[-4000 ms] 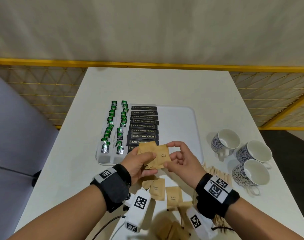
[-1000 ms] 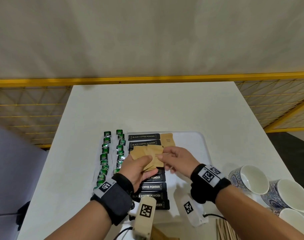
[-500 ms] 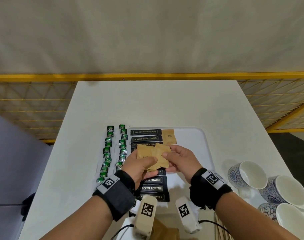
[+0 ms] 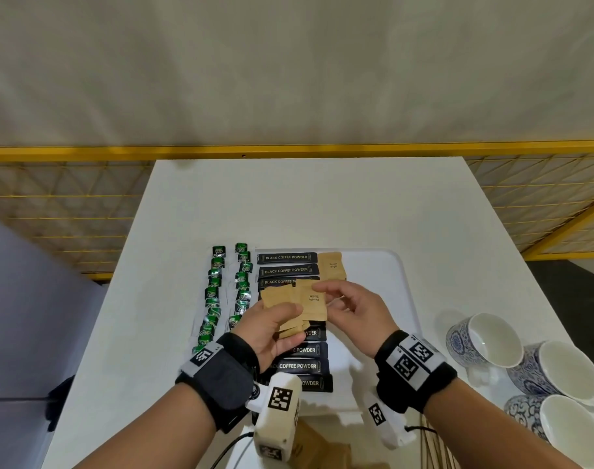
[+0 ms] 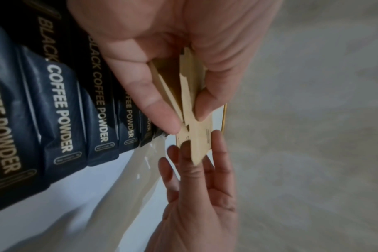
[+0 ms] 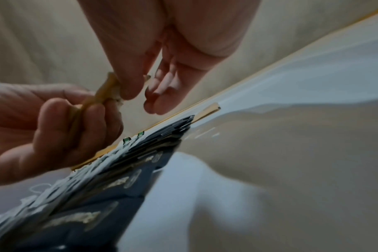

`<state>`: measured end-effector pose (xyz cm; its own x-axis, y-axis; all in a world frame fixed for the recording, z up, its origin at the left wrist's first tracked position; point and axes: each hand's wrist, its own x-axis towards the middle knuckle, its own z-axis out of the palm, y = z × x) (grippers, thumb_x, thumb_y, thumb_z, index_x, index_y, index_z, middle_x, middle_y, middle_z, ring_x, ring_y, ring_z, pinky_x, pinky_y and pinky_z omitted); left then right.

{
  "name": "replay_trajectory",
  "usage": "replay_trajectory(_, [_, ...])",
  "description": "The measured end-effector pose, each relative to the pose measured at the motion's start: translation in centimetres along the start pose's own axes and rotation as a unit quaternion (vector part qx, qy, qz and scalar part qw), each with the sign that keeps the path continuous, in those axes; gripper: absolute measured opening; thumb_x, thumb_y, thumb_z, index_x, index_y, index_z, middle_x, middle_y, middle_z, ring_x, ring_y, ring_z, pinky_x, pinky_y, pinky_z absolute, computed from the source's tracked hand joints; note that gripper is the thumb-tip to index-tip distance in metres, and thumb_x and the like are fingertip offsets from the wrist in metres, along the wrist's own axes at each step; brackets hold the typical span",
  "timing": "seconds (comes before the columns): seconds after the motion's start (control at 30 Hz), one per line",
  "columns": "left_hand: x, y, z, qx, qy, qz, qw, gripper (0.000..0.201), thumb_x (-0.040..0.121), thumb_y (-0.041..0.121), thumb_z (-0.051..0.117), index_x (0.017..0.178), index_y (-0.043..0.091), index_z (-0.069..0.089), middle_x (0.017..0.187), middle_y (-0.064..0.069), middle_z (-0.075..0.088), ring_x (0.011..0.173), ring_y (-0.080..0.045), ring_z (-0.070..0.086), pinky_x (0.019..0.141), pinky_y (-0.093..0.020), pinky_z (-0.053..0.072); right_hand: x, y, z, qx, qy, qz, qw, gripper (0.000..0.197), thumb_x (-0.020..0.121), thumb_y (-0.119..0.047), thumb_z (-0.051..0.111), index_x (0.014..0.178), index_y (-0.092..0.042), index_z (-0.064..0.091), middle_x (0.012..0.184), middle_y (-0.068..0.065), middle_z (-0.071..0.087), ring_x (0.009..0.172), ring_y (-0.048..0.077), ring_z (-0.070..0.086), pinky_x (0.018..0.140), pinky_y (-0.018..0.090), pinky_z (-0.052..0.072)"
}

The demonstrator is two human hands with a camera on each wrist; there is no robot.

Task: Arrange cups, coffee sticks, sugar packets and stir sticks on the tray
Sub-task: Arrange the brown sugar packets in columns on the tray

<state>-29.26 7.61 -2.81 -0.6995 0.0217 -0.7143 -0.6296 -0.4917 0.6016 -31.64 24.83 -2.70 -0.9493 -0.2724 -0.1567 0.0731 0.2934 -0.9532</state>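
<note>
White table (image 4: 322, 204), white tray (image 4: 383, 265) sitting on it. Three blue-patterned cups (image 4: 485, 340) stand off the tray at the right, not yet placed. Black coffee sticks (image 4: 286, 257) run in a column down the tray's left part; green-topped packets (image 4: 217, 265) line up in two columns just left of them. One brown sugar packet (image 4: 333, 265) lies flat on the tray, touching the end of the top coffee sticks.

Left hand (image 4: 272, 330) grips a fanned stack of sugar packets (image 4: 282, 299) between thumb and curled fingers. Right hand (image 4: 353, 313) pinches the top packet (image 4: 314, 301) at its edge, other fingers loose.

Step in hand, as I judge it: peel one packet off and lay it below the placed one. Do it well: slide it sideways so only one comes away, keep the left grip firm, set it flat and lined up against the coffee sticks, print facing the same way. Stir sticks are barely in view at the bottom edge.
</note>
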Motion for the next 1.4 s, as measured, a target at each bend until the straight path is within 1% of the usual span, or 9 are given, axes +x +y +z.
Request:
replay_trajectory(0.13, [0.0, 0.3, -0.2, -0.016, 0.005, 0.014, 1.0, 0.036, 0.084, 0.004, 0.066, 0.119, 0.007, 0.057, 0.088, -0.008, 0.069, 0.068, -0.016, 0.069, 0.051, -0.027, 0.057, 1.0, -0.7, -0.8, -0.063, 0.042, -0.023, 0.997, 0.019, 0.08, -0.018, 0.075, 0.083, -0.037, 0.071, 0.094, -0.006, 0.059, 0.08, 0.0, 0.056, 0.079, 0.01, 0.043])
replay_trajectory(0.23, [0.0, 0.7, -0.3, 0.002, 0.004, 0.031, 0.999, 0.035, 0.084, 0.001, 0.065, 0.118, 0.009, 0.057, 0.095, -0.009, 0.067, 0.078, -0.019, 0.067, 0.055, -0.029, 0.057, 2.9, -0.1, -2.5, -0.006, 0.124, 0.085, 0.989, 0.005, 0.085, -0.023, 0.07, 0.088, -0.025, 0.073, 0.086, -0.006, 0.068, 0.079, 0.013, 0.062, 0.079, 0.033, 0.055])
replay_trajectory(0.47, [0.0, 0.7, 0.1, 0.027, -0.021, 0.036, 0.999, 0.021, 0.089, 0.0, 0.058, 0.108, 0.009, 0.057, 0.091, -0.007, 0.066, 0.084, -0.023, 0.066, 0.061, -0.034, 0.059, 6.6, 1.4, -5.1, -0.023, 0.201, 0.209, 0.957, 0.026, 0.09, -0.02, 0.062, 0.065, -0.023, 0.067, 0.059, 0.011, 0.062, 0.052, 0.023, 0.054, 0.076, 0.049, 0.057])
replay_trajectory(0.73, [-0.3, 1.1, 1.0, 0.007, -0.017, 0.03, 0.999, 0.018, 0.09, -0.002, 0.055, 0.106, 0.004, 0.053, 0.091, -0.006, 0.06, 0.075, -0.014, 0.063, 0.075, -0.042, 0.058, 7.7, 2.4, -5.0, -0.068, 0.201, 0.237, 0.948, 0.018, 0.086, -0.019, 0.062, 0.07, -0.025, 0.068, 0.062, 0.005, 0.065, 0.054, 0.021, 0.059, 0.064, 0.035, 0.058])
replay_trajectory(0.83, [-0.3, 1.1, 1.1, 0.006, -0.012, 0.028, 1.0, 0.019, 0.09, -0.002, 0.055, 0.107, 0.003, 0.054, 0.089, -0.006, 0.06, 0.073, -0.014, 0.064, 0.076, -0.043, 0.058, 8.0, 2.9, -5.1, -0.085, 0.205, 0.236, 0.946, 0.004, 0.076, -0.026, 0.065, 0.075, -0.029, 0.067, 0.078, 0.001, 0.072, 0.075, 0.023, 0.069, 0.075, 0.04, 0.059])
replay_trajectory(1.0, [-0.2, 1.0, 1.2, 0.007, -0.009, 0.03, 0.999, 0.019, 0.089, -0.003, 0.055, 0.108, 0.003, 0.055, 0.088, -0.006, 0.062, 0.071, -0.014, 0.065, 0.076, -0.042, 0.058, 7.6, 2.8, -5.1, -0.071, 0.208, 0.243, 0.945, 0.008, 0.082, -0.021, 0.064, 0.09, -0.022, 0.063, 0.078, 0.005, 0.072, 0.069, 0.021, 0.069, 0.071, 0.041, 0.06])
replay_trajectory(1.1, [-0.2, 1.0, 1.3, 0.005, -0.012, 0.031, 0.999, 0.018, 0.089, -0.003, 0.055, 0.105, 0.005, 0.056, 0.089, -0.006, 0.063, 0.075, -0.016, 0.065, 0.075, -0.041, 0.059, 7.3, 2.7, -5.4, -0.177, 0.19, 0.216, 0.941, 0.016, 0.085, -0.03, 0.064, 0.099, -0.022, 0.06, 0.091, -0.006, 0.062, 0.075, 0.015, 0.059, 0.065, 0.028, 0.048])
replay_trajectory(1.23, [-0.2, 1.0, 1.1, 0.007, -0.011, 0.032, 0.999, 0.019, 0.089, -0.004, 0.056, 0.106, 0.005, 0.056, 0.089, -0.006, 0.063, 0.071, -0.014, 0.066, 0.075, -0.042, 0.059, 7.0, 2.2, -5.1, -0.248, 0.151, 0.098, 0.952, 0.011, 0.086, -0.023, 0.063, 0.096, -0.027, 0.06, 0.079, -0.005, 0.052, 0.069, 0.013, 0.052, 0.056, 0.019, 0.034])
replay_trajectory(1.4, [0.0, 0.9, 0.9, 0.004, -0.003, 0.029, 1.0, 0.019, 0.089, -0.004, 0.055, 0.106, 0.005, 0.056, 0.089, -0.007, 0.065, 0.07, -0.015, 0.068, 0.072, -0.042, 0.059, 7.6, 2.8, -3.6, -0.353, 0.008, -0.006, 0.935, 0.028, 0.088, -0.018, 0.061, 0.114, -0.027, 0.067, 0.115, -0.004, 0.048, 0.109, 0.01, 0.042, 0.094, 0.022, 0.035])
